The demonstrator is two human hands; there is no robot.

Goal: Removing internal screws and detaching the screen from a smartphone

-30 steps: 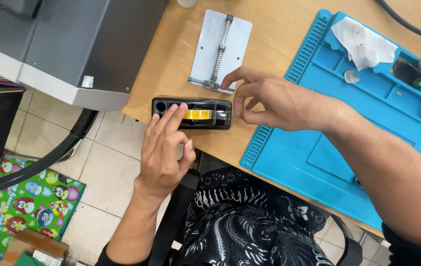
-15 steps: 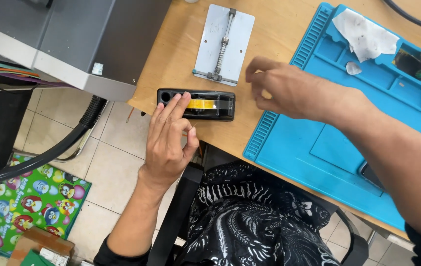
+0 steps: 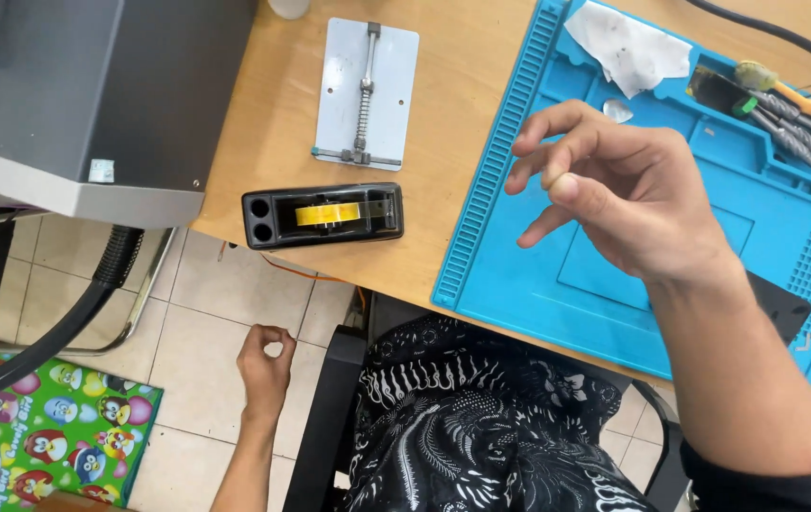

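Wooden tabletop (image 3: 443, 114) fills most of my view, with pale floor tiles (image 3: 206, 313) below its near edge. At that edge sits the black plastic tape dispenser with its yellow-cored roll of clear tape (image 3: 322, 215), lying lengthwise along the edge and touched by neither hand.

My right hand (image 3: 614, 185) hovers above the blue silicone work mat (image 3: 671, 246), well to the right of the dispenser. Thumb and forefinger are pinched close together while the other fingers curl loosely. I think a short strip of clear tape may be held in that pinch, but it is too faint for me to be sure. My left hand (image 3: 266, 356) hangs low beside the black chair (image 3: 325, 427), over the tiles, loosely curled with fingertip and thumb nearly meeting; I see nothing in it.

Judging from this, I would say any pulling of tape is over, and whatever the strip is meant for has not been reached. Nothing on the mat looks freshly taped.

Beyond the dispenser lies a flat grey metal clamp plate with a central spring rod (image 3: 366, 90). On the mat's far side rest a crumpled white wipe (image 3: 628, 47) and a row of small hand tools (image 3: 785, 118). A grey metal cabinet (image 3: 92, 95) stands left of the table, with a thick black hose (image 3: 55, 322) and a colourful cartoon-print floor mat (image 3: 45, 427) beneath it.
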